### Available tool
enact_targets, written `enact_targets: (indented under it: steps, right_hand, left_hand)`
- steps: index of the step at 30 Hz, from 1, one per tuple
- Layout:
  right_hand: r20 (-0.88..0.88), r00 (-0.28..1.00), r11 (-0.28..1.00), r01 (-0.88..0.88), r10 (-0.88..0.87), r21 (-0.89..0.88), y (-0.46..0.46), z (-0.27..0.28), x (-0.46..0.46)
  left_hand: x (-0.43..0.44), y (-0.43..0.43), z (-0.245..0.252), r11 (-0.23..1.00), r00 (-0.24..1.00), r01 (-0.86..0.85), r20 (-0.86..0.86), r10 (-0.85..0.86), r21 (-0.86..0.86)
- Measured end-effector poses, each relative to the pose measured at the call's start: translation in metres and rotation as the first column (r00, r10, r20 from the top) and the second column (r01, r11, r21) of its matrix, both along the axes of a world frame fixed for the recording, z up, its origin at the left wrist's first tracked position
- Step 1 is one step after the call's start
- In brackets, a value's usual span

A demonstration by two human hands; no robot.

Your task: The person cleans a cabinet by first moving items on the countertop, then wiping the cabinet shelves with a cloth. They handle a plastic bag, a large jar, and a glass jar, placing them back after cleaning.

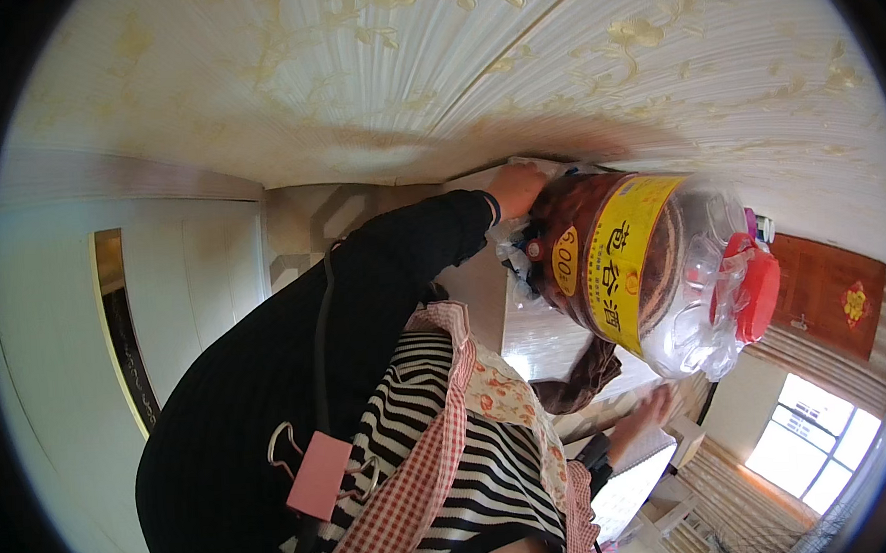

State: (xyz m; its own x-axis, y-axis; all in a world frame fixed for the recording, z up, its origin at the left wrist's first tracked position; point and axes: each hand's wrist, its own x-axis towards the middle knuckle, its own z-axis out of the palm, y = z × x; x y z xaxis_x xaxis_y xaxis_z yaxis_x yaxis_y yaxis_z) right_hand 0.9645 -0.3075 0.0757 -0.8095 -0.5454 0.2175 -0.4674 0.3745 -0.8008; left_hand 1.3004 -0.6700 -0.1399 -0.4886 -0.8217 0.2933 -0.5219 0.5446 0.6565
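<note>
A large clear plastic jar [623,267] with a red lid [755,290] and a yellow label bearing writing stands on a glossy white cabinet top [536,332]. Dark reddish-brown contents fill its lower part. My left hand [517,188] reaches to the jar's base beside the wall, at a crumpled clear plastic bag [516,261]; its fingers are partly hidden. A dark brown cloth [587,378] hangs over the cabinet's near edge. Beyond the cloth, my right hand [642,420] is held out, blurred, with no object visible in it.
Patterned wallpaper [402,68] rises close behind the jar. A white panelled door [179,260] is at left. A wooden door [827,294] and a bright window [805,438] are at right. A pink binder clip [318,474] holds a cable at my clothing.
</note>
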Motion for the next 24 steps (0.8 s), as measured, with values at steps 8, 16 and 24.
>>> enact_targets:
  steps: [8, 16, 24]
  right_hand:
    - [-0.183, 0.947, 0.896, -0.311, 0.265, -0.317, -0.131, 0.146, 0.047]
    - [0.021, 0.909, 0.862, -0.388, 0.417, -0.325, -0.161, 0.113, 0.037]
    - [0.001, 0.858, 0.851, -0.509, 0.513, -0.133, -0.166, 0.124, 0.027]
  left_hand:
    - [0.011, -0.013, 0.044, 0.91, 0.989, 0.09, -0.142, -0.034, 0.404]
    - [0.002, -0.007, 0.199, 0.922, 0.639, 0.387, -0.714, -0.286, -0.023]
    - [-0.04, -0.044, 0.243, 0.873, 0.668, 0.488, -0.639, -0.383, -0.012]
